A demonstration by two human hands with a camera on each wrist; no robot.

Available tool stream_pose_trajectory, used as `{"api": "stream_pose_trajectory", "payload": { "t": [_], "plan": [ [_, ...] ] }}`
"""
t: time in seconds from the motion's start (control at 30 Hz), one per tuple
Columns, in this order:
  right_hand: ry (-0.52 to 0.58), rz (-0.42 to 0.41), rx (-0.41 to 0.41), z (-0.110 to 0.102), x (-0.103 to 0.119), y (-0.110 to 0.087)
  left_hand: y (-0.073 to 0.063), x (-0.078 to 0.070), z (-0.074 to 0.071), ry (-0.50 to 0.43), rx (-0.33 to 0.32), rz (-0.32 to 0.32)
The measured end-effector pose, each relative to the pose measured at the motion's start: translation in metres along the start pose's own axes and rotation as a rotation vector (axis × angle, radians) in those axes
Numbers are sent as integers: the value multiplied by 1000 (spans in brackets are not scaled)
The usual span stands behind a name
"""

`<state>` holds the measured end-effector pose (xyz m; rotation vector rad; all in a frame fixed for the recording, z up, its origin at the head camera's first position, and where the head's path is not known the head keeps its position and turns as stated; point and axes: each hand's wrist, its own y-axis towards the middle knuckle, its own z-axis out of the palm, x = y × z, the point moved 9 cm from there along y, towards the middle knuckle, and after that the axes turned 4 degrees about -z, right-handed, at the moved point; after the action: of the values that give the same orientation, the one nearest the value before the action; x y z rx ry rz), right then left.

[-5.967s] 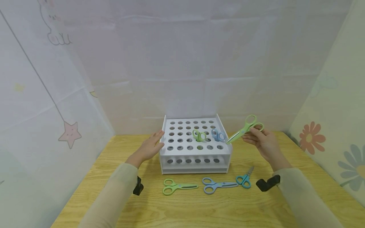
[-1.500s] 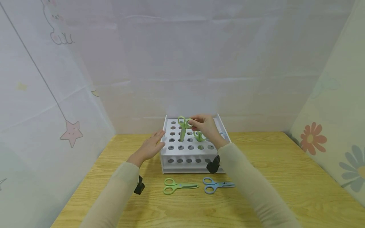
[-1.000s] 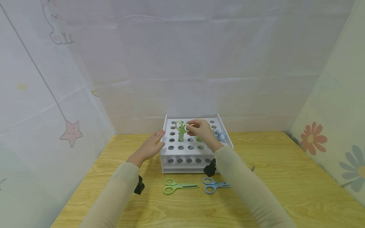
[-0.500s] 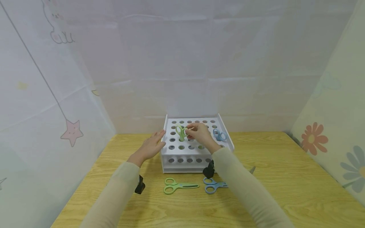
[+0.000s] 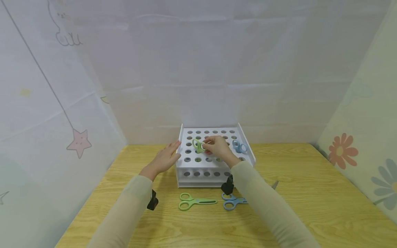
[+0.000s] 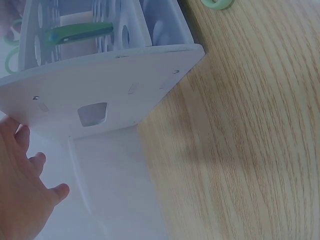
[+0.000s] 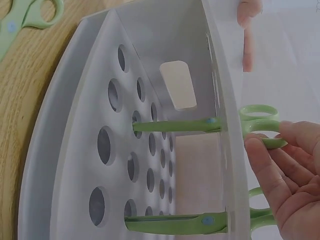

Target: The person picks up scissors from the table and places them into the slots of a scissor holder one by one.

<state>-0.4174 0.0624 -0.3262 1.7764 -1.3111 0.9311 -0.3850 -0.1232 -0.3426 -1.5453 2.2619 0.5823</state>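
Observation:
My right hand (image 5: 217, 147) pinches a handle loop of green scissors (image 5: 197, 146) that stand upright in a hole of a white two-tier rack (image 5: 203, 166). From the right wrist view, their blade (image 7: 175, 125) passes through the top plate, its tip at a hole of the lower plate. Beside it stands a second pair of green scissors (image 7: 175, 223), hidden behind my hand in the head view. Blue scissors (image 5: 239, 147) sit in the rack's right side. My left hand (image 5: 162, 159) rests with extended fingers against the rack's left wall.
On the wooden table (image 5: 173, 227) before the rack lie green scissors (image 5: 196, 201) and blue scissors (image 5: 231, 201), the latter partly under my right sleeve. A blade tip (image 5: 274, 185) of another pair shows past the sleeve. A pale patterned cloth (image 5: 204, 69) hangs behind.
My right hand has brought the green scissors from the right over to the rack and lowered them into a hole until the handles are near the top plate. My left hand has stayed put.

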Motion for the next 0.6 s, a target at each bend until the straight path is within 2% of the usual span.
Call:
{"api": "stream_pose_trajectory", "payload": {
  "t": [0.6],
  "plan": [
    [12, 3, 29, 2, -3, -3, 0, 1, 1, -17, -1, 0]
  ]
}}
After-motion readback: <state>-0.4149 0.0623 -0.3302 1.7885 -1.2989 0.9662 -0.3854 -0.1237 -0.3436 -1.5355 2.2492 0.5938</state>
